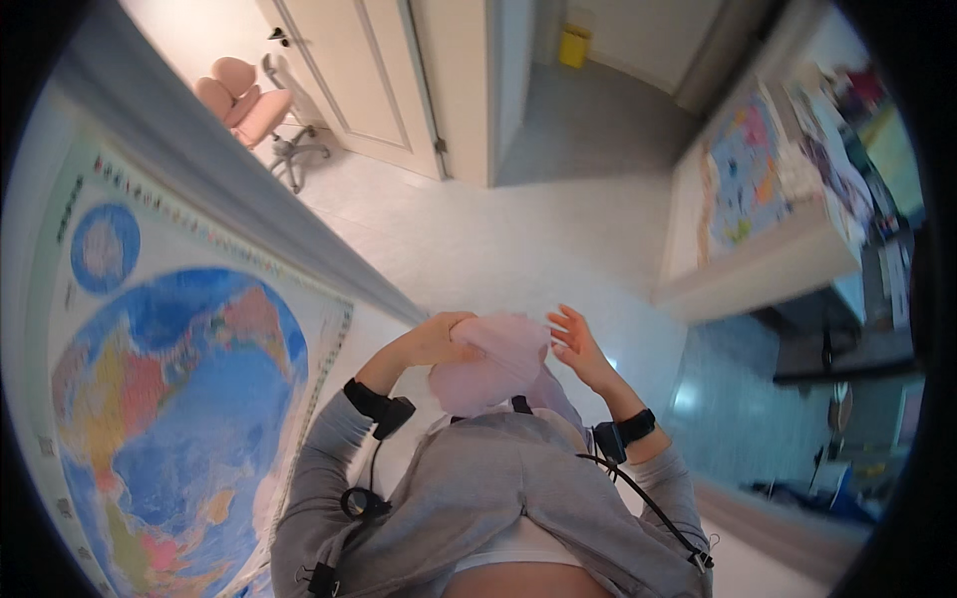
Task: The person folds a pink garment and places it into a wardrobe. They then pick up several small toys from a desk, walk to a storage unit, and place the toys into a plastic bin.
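Observation:
A thin, pale-pink, partly see-through bag or sheet (497,362) is bunched up in front of my waist. Plastic or fabric, I cannot tell which. My left hand (437,340) grips its left side, the thumb lying over the material. On the other side, my right hand (579,347) is raised close to the pink edge with its fingers apart, holding nothing. Behind the pink material, my lower body is largely hidden. Each wrist wears a black strap with a small black device, the left one (381,410) and the right one (624,436).
A world map poster (194,418) covers the wall at my left. Ahead are a white door (351,75), a pink swivel chair (258,112) and a yellow bin (575,46). Another map (744,168) hangs at right, below a cluttered surface. A black cable (650,501) runs along my right sleeve.

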`<state>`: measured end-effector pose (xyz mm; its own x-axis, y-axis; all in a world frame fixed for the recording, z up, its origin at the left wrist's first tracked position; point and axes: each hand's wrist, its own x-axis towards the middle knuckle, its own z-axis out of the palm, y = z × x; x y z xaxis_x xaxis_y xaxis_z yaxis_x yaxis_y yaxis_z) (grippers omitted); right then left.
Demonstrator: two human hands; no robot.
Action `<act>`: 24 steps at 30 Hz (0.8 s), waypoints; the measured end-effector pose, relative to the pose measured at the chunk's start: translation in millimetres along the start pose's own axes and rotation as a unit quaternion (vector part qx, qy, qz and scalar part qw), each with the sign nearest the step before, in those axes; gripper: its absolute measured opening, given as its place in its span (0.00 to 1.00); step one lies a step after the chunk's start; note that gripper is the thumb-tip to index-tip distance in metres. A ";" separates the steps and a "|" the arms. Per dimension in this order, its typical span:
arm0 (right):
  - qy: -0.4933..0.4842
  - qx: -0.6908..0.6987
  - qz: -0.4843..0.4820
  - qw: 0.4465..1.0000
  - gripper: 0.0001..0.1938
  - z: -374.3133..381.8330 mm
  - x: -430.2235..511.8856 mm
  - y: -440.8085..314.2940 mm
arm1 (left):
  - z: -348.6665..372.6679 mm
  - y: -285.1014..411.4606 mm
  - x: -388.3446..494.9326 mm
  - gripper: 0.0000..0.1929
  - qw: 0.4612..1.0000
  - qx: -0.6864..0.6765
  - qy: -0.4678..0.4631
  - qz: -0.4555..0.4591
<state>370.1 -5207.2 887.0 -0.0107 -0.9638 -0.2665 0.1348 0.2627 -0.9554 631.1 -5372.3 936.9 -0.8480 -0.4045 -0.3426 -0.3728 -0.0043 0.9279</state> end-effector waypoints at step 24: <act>-0.222 0.012 -0.122 0.967 0.49 73.1 699.1 -294.6 | -542.7 40.3 204.9 0.36 0.868 -0.332 0.314 0.191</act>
<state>395.3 -5961.7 991.5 0.3810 -0.9231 0.0528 0.2059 0.0290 -0.9781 646.9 -5951.6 983.9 -0.4106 -0.9111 -0.0365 0.3678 -0.2021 0.9077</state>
